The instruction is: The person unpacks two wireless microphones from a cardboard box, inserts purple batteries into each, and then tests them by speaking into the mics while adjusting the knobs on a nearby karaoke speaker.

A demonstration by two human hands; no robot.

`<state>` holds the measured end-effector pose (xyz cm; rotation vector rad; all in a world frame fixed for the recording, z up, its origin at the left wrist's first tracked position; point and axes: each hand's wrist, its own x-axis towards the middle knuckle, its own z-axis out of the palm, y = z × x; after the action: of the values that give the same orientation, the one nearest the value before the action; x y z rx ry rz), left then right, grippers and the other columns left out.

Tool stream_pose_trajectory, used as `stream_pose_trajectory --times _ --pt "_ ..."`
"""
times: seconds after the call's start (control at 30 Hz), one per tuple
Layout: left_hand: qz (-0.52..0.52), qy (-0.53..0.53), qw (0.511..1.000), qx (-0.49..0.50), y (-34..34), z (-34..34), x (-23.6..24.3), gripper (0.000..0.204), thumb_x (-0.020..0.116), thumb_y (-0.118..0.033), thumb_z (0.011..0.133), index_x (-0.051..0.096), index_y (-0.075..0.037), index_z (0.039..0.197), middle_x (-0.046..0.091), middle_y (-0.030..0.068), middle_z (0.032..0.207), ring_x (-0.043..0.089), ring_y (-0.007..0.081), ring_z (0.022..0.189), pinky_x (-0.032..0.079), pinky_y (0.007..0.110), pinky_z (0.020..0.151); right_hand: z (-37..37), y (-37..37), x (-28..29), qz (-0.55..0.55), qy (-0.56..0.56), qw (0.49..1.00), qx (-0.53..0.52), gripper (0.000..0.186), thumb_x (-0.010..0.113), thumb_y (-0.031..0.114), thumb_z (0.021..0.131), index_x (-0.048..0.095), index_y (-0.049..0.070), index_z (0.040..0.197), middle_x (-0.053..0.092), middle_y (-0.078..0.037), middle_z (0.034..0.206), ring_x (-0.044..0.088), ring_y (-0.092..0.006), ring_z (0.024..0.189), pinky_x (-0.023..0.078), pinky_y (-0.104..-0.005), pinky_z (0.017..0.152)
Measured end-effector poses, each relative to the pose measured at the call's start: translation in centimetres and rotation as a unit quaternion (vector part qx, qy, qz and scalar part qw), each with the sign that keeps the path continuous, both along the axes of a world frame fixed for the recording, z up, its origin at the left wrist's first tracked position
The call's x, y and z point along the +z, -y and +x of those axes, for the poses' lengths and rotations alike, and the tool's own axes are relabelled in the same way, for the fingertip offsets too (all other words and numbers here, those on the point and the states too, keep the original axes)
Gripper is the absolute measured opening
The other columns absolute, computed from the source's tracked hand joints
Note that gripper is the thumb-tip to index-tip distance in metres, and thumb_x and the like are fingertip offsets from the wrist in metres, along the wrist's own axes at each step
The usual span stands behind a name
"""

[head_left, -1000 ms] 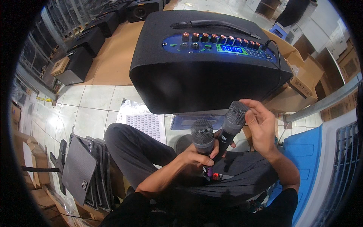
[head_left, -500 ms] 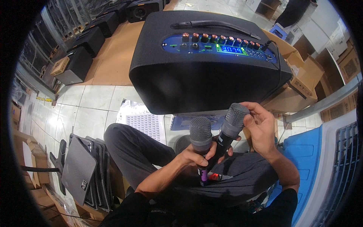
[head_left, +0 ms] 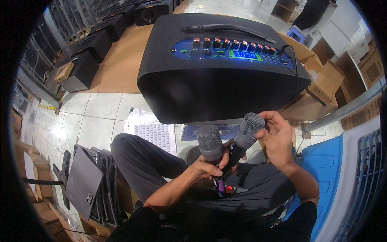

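Observation:
My left hand (head_left: 209, 166) is closed around two black handheld microphones with grey mesh heads. The left microphone (head_left: 210, 141) points up and has a purple band low on its body. Leaning to the right, the other microphone (head_left: 244, 135) crosses behind it at the handle. My right hand (head_left: 278, 135) is bent at the right side of that second mesh head, thumb and fingertips against it. Just beyond the hands stands a large black portable speaker (head_left: 217, 86). Its top carries a strap handle (head_left: 227, 29), a row of knobs (head_left: 227, 43) and a lit blue display (head_left: 245, 55).
Grey speaker grilles (head_left: 86, 181) are stacked at my left. A blue-and-white appliance housing (head_left: 322, 169) stands close on the right. Opened cardboard boxes (head_left: 324, 80) lie beyond it. More black speakers (head_left: 90, 48) line the far left, and a printed sheet (head_left: 153, 135) lies on the tiles.
The left microphone's head has tipped slightly to the left, and both heads sit a little lower. My right hand stays by the right microphone's mesh head.

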<state>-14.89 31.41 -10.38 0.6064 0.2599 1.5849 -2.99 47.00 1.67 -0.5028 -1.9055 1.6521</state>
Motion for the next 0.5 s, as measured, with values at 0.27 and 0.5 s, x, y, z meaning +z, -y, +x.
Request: stream_pose_trajectory --times 0.27,0.5 --pt "-0.076 -0.237 0.968 0.037 0.8 0.1 0.3 0.027 0.083 -0.02 0.064 0.064 -0.011 0.08 0.059 0.0092 0.113 0.057 0.0182 0.099 0.045 0.034 0.084 -0.1 0.3 0.2 0.022 0.079 0.995 -0.062 0.043 0.086 0.02 0.083 0.06 -0.004 0.108 0.069 -0.009 0.092 0.063 -0.0088 0.084 0.052 -0.0236 0.074" --pt "0.106 0.039 0.99 -0.081 -1.1 0.2 0.1 0.022 0.079 -0.018 0.057 0.065 -0.012 0.072 0.043 0.0181 0.138 0.051 0.0266 0.109 0.047 0.035 0.078 -0.3 -0.9 0.6 -0.056 0.058 0.997 0.005 0.045 0.069 0.03 0.098 0.056 -0.006 0.122 0.069 -0.012 0.107 0.065 -0.0135 0.096 0.052 -0.0279 0.084"
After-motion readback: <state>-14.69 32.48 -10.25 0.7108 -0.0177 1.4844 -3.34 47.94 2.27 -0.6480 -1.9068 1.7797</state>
